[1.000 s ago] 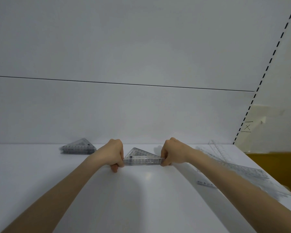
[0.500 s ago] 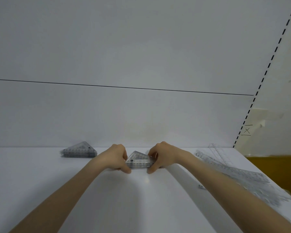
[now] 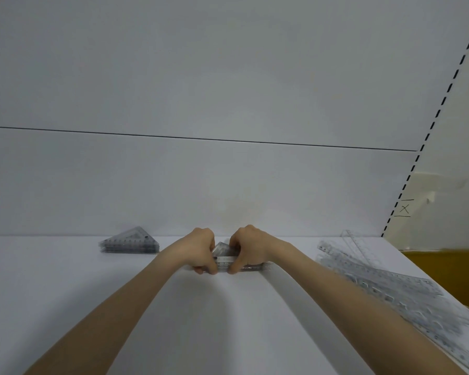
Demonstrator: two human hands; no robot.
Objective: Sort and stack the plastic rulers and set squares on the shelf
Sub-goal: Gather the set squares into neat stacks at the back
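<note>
A stack of clear plastic set squares (image 3: 224, 259) lies at the middle back of the white shelf (image 3: 65, 293). My left hand (image 3: 201, 249) grips its left part and my right hand (image 3: 248, 247) grips its middle, fingers curled over the top and thumbs on the front edge. The hands sit close together and hide most of the stack; its right end sticks out past my right hand. A second neat stack of set squares (image 3: 130, 242) rests at the back left. A loose heap of long clear rulers (image 3: 385, 282) spreads over the right side.
The white back panel (image 3: 228, 185) rises straight behind the stacks. A slotted upright with dark holes (image 3: 428, 133) bounds the shelf on the right, with a brown surface (image 3: 450, 269) beyond the shelf's right edge.
Both hands have slid inward along the middle stack, from its two ends to almost touching each other. The stack has shifted slightly. The left stack and the rulers have not moved.
</note>
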